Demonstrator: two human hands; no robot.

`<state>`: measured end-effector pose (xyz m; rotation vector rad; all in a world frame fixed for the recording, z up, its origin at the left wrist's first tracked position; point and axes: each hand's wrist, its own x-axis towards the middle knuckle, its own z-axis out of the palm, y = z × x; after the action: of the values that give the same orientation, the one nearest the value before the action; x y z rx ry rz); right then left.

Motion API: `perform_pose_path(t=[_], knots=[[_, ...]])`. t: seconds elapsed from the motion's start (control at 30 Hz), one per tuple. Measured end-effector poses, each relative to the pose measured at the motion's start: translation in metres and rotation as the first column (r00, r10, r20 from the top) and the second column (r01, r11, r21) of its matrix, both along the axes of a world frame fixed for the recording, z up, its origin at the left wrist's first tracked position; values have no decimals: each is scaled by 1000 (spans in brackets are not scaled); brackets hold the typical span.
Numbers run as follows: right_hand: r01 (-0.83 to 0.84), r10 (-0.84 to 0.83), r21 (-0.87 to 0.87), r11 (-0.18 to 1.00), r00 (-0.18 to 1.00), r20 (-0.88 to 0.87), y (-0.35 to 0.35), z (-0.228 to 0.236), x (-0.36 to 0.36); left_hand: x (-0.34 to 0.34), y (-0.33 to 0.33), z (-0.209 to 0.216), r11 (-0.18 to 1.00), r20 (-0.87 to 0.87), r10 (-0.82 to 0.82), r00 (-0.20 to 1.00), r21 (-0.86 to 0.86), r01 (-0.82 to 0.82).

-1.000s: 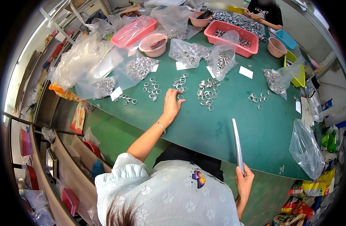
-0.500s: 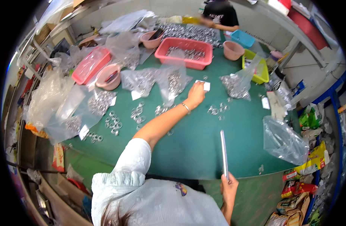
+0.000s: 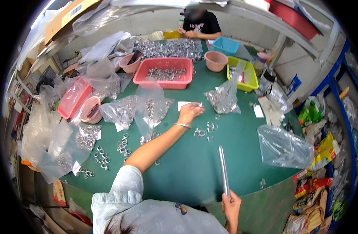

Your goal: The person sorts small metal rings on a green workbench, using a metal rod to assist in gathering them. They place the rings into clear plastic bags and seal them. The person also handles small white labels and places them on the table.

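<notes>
Left hand (image 3: 190, 113): stretched out over the green table (image 3: 186, 171), thumb and fingertips pinched together. A small silver ring (image 3: 201, 105) seems to be held at the tips; exact finger contact cannot be told, too small. A white card (image 3: 184, 105) is partly covered by the hand. A metal bangle (image 3: 183, 125) is worn on the left wrist.

Right hand (image 3: 231, 203): fingers closed around the lower end of a metal rod (image 3: 223, 169). Rod is held slanted, tip pointed away from the body, over the near part of the table.

A loose ring group (image 3: 202, 133) is laid out just below and right of the left hand. A clear bag of rings (image 3: 221, 102) is set to the right of that hand. 3 more loose groups are spread left of the forearm: far left (image 3: 85, 172), next (image 3: 102, 158), then nearest (image 3: 123, 144). More rings are partly hidden by the forearm.

Farther back: a pink basket (image 3: 142, 78) with rings inside, a pink bowl (image 3: 216, 62), a lime basket (image 3: 249, 86). A ring heap (image 3: 165, 48) is spread in front of a seated co-worker (image 3: 202, 25). An empty-looking clear bag (image 3: 284, 146) is laid at right.
</notes>
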<state>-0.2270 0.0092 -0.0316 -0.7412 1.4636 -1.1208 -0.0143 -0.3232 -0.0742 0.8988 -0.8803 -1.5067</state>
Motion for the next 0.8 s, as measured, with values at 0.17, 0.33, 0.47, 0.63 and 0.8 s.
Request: perform_pose_path(t=[0.17,0.33,0.47,0.63,0.8], knots=[[-102,106,-55,993,992,65,3,13,5,8,131,50,956,-246,-237,940,114,271],[-181,185,-52,982,979,84,21,19,12,26,196,74,970,-142,-239,961,0,241],[-223,227,-93,970,973,37,35,23,11,34,223,87,970,2,-236,972,-59,236],[-329,306,-130,935,936,-172,48,27,6,36,244,92,935,78,-343,936,-72,349],[-412,335,-188,892,880,-337,50,46,11,18,279,89,818,-7,-575,818,1,575]])
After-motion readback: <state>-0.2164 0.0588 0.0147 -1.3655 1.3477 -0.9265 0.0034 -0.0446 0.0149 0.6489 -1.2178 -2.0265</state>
